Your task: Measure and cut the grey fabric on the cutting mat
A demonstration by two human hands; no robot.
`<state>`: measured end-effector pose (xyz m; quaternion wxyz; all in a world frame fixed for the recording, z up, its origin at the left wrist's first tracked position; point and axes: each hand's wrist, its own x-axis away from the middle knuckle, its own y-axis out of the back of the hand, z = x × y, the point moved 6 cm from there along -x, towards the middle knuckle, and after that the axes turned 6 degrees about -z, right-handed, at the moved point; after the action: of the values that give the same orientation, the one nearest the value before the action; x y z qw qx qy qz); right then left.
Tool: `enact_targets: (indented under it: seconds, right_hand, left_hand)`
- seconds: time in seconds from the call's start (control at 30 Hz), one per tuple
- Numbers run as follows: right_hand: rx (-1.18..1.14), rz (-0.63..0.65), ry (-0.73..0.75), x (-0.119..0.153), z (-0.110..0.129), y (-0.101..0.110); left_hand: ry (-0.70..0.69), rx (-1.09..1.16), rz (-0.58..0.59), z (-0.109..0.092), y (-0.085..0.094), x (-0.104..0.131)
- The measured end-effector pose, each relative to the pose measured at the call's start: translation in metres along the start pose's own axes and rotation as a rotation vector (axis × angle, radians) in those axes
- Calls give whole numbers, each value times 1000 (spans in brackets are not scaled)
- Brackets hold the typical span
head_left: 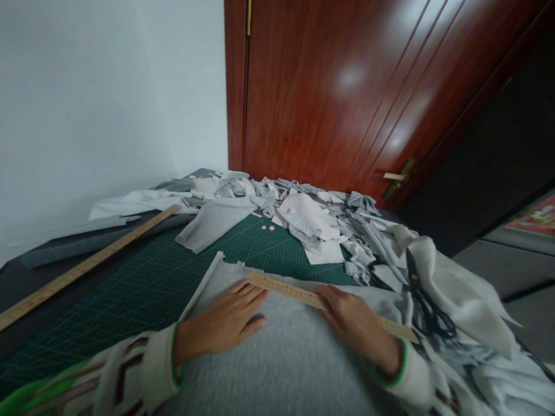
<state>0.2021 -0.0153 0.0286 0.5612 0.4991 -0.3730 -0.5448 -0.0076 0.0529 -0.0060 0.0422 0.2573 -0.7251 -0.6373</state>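
Observation:
A grey piece of fabric (277, 358) lies spread over the green cutting mat (143, 277) in front of me. Across its far part rests a wooden ruler (286, 290), slanting down to the right. My left hand (229, 318) is flat on the fabric, fingers stretched out, its fingertips by the ruler's left end. Further right, my right hand (355, 318) grips the ruler, with fingers bent over it. The ruler's right end shows beyond that wrist.
Fabric scraps (303, 214) are heaped along the far edge. Black scissors (427, 306) lie among cloth at the right. A long wooden ruler (91, 263) lies on the left. Two small pink discs (272, 227) sit on the mat. Behind stands a brown door (321, 92).

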Motion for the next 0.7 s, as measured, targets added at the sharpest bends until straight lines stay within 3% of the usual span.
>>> enact_targets:
  seconds: [0.1, 0.23, 0.37, 0.5, 0.7]
  right_hand:
    - [-51, 19, -10, -15, -1, -21]
    - [-61, -17, 13, -25, -11, -38]
    - [27, 1, 115, -30, -7, -44]
    - [-39, 44, 128, -36, 9, -43]
    - [-194, 87, 54, -54, 43, -48]
  left_hand:
    - [53, -26, -82, 18, 9, 14]
    - [95, -67, -105, 43, 13, 32]
    - [207, -101, -245, 64, 11, 46]
    - [268, -157, -384, 69, 2, 57]
    - [307, -302, -329, 76, 4, 64]
